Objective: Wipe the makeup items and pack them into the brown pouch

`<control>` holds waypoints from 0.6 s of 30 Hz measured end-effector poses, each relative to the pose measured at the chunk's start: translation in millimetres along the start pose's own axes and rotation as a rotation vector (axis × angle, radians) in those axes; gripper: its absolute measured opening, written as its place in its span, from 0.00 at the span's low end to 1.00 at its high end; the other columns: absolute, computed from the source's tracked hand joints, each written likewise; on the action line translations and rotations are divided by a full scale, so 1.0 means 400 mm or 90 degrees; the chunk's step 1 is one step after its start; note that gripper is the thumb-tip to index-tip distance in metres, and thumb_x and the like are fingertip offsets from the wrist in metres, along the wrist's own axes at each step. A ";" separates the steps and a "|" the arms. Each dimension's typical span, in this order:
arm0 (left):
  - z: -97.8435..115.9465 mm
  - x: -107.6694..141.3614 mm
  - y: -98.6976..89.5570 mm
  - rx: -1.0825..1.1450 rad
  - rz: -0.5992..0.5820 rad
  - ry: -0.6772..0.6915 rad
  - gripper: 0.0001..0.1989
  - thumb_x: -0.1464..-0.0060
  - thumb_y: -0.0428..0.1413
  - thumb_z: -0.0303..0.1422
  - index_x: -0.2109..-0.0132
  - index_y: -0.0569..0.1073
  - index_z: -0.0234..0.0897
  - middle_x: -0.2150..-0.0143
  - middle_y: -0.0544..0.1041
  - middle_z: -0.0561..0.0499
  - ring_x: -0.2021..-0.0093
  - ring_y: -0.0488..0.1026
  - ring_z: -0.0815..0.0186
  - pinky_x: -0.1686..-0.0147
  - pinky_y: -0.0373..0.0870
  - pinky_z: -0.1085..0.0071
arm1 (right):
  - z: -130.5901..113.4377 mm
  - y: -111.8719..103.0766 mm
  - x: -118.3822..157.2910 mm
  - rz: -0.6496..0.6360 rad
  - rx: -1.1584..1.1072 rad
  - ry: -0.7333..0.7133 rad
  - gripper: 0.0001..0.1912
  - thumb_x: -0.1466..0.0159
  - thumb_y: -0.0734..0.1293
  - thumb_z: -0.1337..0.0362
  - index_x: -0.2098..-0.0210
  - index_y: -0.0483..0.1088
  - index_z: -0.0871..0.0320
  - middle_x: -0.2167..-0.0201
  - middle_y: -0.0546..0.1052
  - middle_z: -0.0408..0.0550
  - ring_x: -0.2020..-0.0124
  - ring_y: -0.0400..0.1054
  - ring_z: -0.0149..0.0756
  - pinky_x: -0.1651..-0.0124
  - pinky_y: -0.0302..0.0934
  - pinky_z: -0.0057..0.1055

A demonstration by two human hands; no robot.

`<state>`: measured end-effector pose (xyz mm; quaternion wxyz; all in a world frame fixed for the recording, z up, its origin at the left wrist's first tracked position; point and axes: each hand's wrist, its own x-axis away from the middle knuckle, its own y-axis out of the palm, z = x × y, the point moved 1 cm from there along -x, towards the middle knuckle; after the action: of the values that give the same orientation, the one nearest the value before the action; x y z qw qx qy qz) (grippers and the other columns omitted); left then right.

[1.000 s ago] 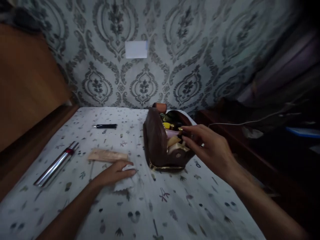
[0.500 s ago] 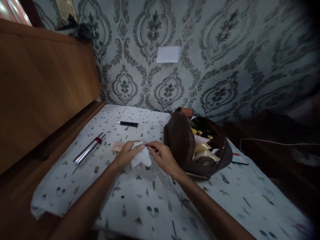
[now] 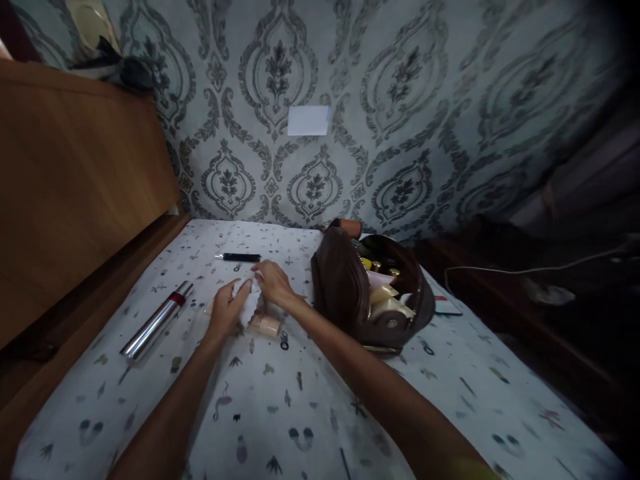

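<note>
A crumpled white wipe [image 3: 247, 303] is pinched in my left hand [image 3: 225, 308], low over the printed cloth. My right hand [image 3: 273, 283] touches the wipe's upper right side, its fingers bent; whatever small thing they may hold is hidden. Just below the hands lies a beige tube [image 3: 265, 325], its left part covered by the wipe. To the left rests a shiny silver tube with a red band [image 3: 155, 323]. A black pen-like item [image 3: 241, 257] lies behind the hands. An open brown bag [image 3: 340, 280] with several cosmetics stands to the right.
The patterned cloth [image 3: 280, 413] covers the surface up to the wallpapered wall. A wooden cabinet [image 3: 80, 180] borders the left. Behind the bag is a brown cylindrical item [image 3: 350, 229]; a flat card-like item [image 3: 447, 305] lies to its right. A white cable [image 3: 520, 269] runs at the right.
The view has shifted, moving the scene left. My right hand has come over the back of the wipe, and the wipe is more bunched. More of the beige tube shows below the hands.
</note>
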<state>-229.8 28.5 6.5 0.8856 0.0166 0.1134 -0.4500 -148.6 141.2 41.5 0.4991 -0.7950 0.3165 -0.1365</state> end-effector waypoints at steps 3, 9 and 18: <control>-0.003 -0.007 -0.001 0.022 0.020 -0.023 0.21 0.45 0.55 0.51 0.67 0.70 0.35 0.76 0.67 0.56 0.76 0.63 0.70 0.74 0.61 0.75 | -0.014 0.033 -0.102 0.025 0.012 0.019 0.21 0.33 0.58 0.71 0.42 0.67 0.61 0.39 0.67 0.58 0.38 0.58 0.44 0.40 0.54 0.38; 0.003 -0.006 -0.006 0.048 0.027 -0.046 0.23 0.47 0.58 0.52 0.62 0.75 0.33 0.74 0.74 0.53 0.74 0.67 0.68 0.73 0.65 0.75 | -0.005 0.109 -0.195 0.008 -0.014 0.042 0.18 0.35 0.65 0.71 0.46 0.68 0.63 0.42 0.70 0.59 0.37 0.58 0.49 0.35 0.49 0.51; -0.019 -0.012 -0.022 0.120 0.174 -0.163 0.27 0.52 0.62 0.52 0.56 0.76 0.33 0.68 0.80 0.48 0.70 0.76 0.62 0.72 0.71 0.72 | 0.019 0.111 -0.151 0.038 -0.329 0.163 0.13 0.30 0.63 0.59 0.58 0.72 0.63 0.61 0.77 0.49 0.62 0.73 0.36 0.59 0.69 0.34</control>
<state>-241.0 28.3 0.8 0.9401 0.0570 -0.0460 -0.3330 -206.7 171.8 4.6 0.2397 -0.8626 0.4243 -0.1358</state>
